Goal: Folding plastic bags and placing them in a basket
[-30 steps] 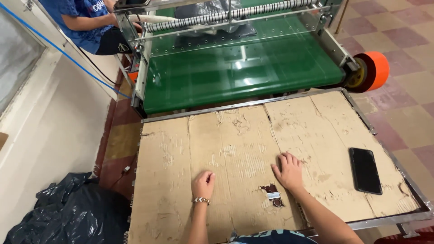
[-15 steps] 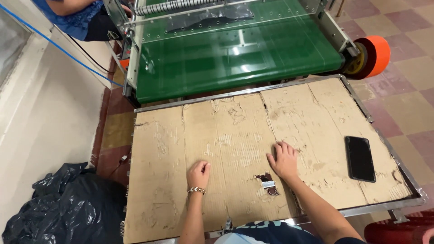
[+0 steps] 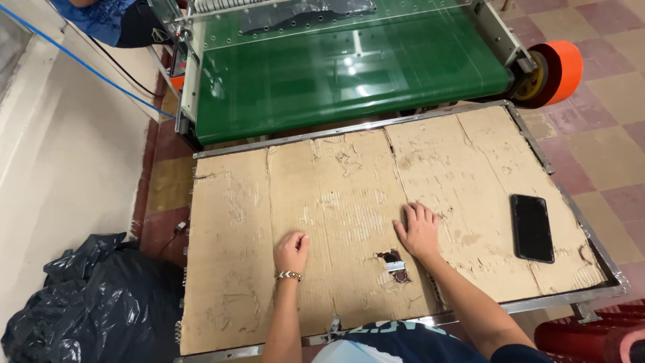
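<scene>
Both my hands rest on a worn cardboard sheet (image 3: 336,202) that covers a metal-framed table. My left hand (image 3: 291,251) lies loosely curled, knuckles up, with a beaded bracelet at the wrist, and holds nothing. My right hand (image 3: 419,230) lies flat with fingers spread, palm down on the cardboard. A small torn hole (image 3: 392,261) in the cardboard sits between my hands, nearer the right one. A black phone (image 3: 532,227) lies face up to the right of my right hand, apart from it.
A green conveyor belt (image 3: 349,74) runs beyond the table, with dark plastic film (image 3: 302,10) at its far end and an orange roller (image 3: 563,67) at the right. Black plastic bags (image 3: 87,309) lie on the floor at left. A person in blue (image 3: 111,17) stands top left.
The view has tilted down and shifted closer. My hands keep about the same places on the cardboard. The phone has not moved.
</scene>
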